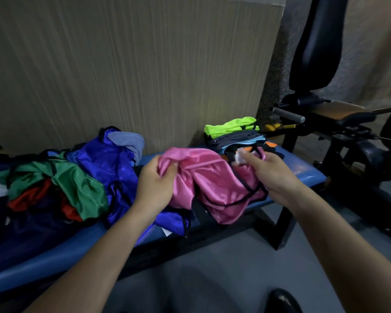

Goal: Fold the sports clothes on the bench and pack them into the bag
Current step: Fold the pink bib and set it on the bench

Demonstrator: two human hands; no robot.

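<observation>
A pink drawstring bag (212, 179) with black cords lies on the blue bench (307, 170). My left hand (155, 186) grips the bag's upper left edge. My right hand (266, 170) holds the bag's right side near its cords, with a small white thing (240, 157) at the fingertips. Behind the bag sits a stack of folded clothes (235, 136), a neon yellow-green piece on top, grey and light blue ones below. A blue drawstring bag (108, 163) lies to the left, with a grey-blue garment (129, 141) in its mouth.
A green bag (77, 184) and a red one (32, 197) lie heaped at the bench's left end over dark blue cloth. A wood-grain panel (133, 64) stands behind the bench. Black gym equipment (339, 123) stands to the right. Grey floor lies in front.
</observation>
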